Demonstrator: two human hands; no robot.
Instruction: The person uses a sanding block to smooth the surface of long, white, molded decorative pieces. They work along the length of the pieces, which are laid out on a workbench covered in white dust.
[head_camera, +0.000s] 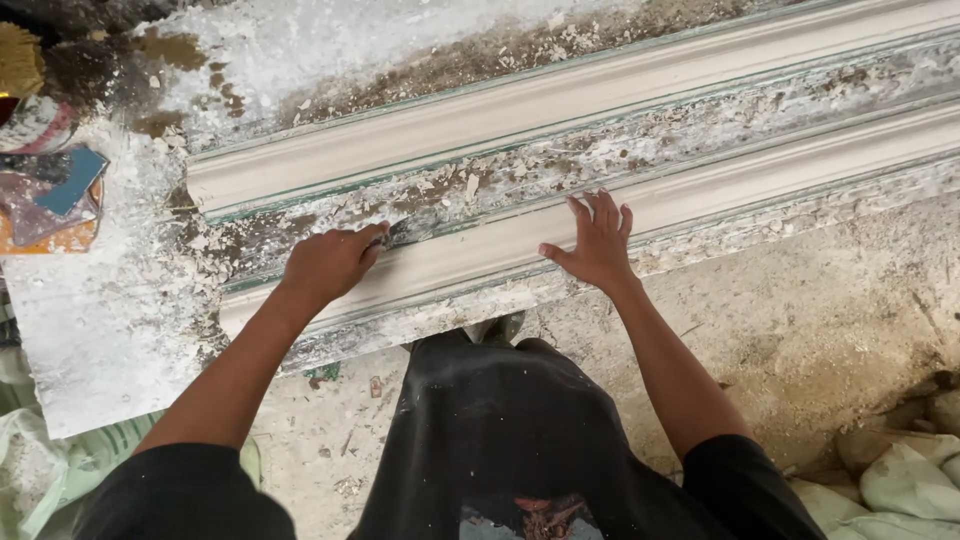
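Two long white mouldings lie side by side on the surface, and both run the same way: near end at lower left, long axis climbing to the upper right until the frame edge cuts them off. Far moulding sits untouched. Near moulding has both hands on it. Left hand is clenched around a small dark tool, its tip pressed at the moulding's upper edge; most of that tool is buried in the fist, so its kind is hard to tell. Right hand lies flat and released, fingers spread, pressing on the moulding's face. White flakes and dust fill the strip between the two pieces. Colourful clutter at far left is partly cropped and unclear.
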